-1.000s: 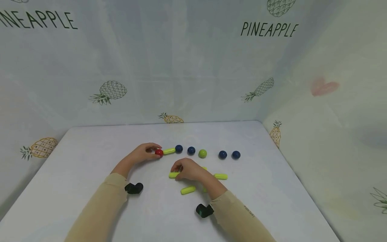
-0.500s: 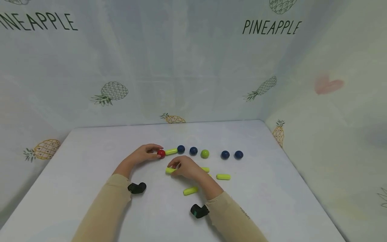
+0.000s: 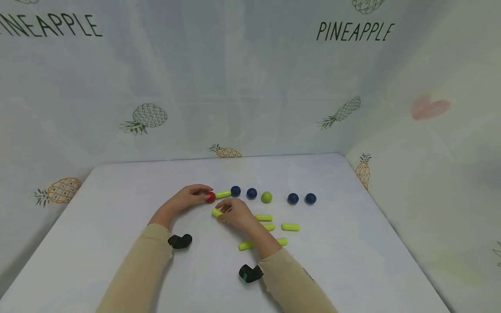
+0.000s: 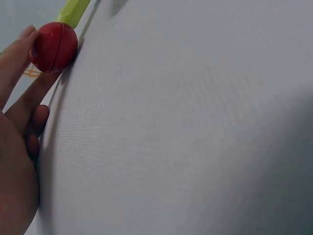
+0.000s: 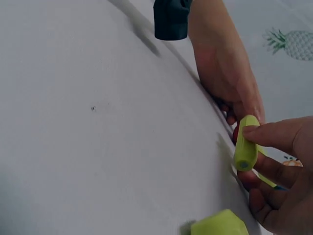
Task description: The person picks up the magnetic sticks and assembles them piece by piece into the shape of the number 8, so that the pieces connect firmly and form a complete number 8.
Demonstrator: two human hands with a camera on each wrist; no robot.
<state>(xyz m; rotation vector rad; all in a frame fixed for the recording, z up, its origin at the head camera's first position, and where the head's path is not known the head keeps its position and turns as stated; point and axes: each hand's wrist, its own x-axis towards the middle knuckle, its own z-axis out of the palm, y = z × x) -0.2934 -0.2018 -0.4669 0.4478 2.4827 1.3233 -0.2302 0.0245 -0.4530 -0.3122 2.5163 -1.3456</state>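
On the near side of the red ball [image 3: 211, 198], which the left hand [image 3: 189, 198] pinches, the right hand [image 3: 237, 213] grips a lime-green rod [image 5: 246, 151], newly brought closer, putting both pieces within easy reach.

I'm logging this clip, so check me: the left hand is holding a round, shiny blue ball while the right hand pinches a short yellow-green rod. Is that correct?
One colour is off: the left hand is holding a round, shiny red ball, not a blue one, as the left wrist view shows. The right hand does pinch a short yellow-green rod.
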